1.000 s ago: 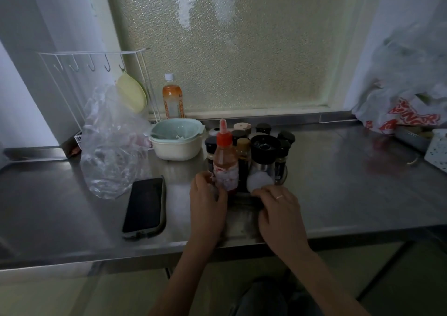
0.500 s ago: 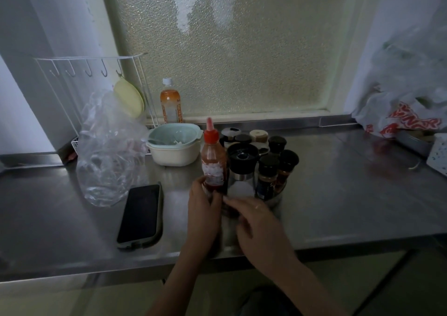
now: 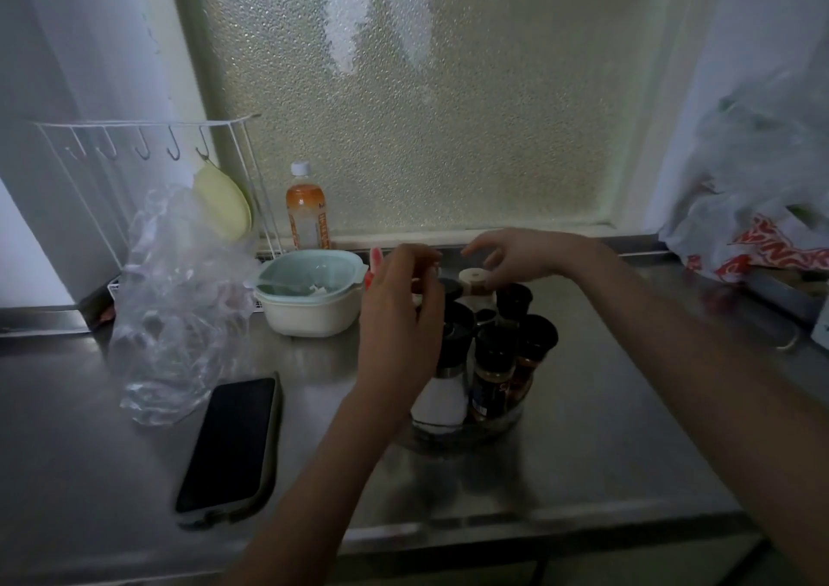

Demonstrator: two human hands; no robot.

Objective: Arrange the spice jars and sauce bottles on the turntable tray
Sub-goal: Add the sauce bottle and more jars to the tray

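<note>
left hand [image 3: 399, 316] loosely curled in front of the red-capped sauce bottle [image 3: 373, 267], right hand [image 3: 511, 256] spread over the cream-lidded jar [image 3: 475, 281] behind the crowded turntable tray [image 3: 466, 428], grips unclear; risks toppling tightly packed jars.

- The left hand [image 3: 399, 316], at frame centre, is bare, with no glove or visible ring.
- The right hand [image 3: 516, 256], right of centre, is likewise bare.
- Both forearms are bare; no sleeve or watch shows.
</note>
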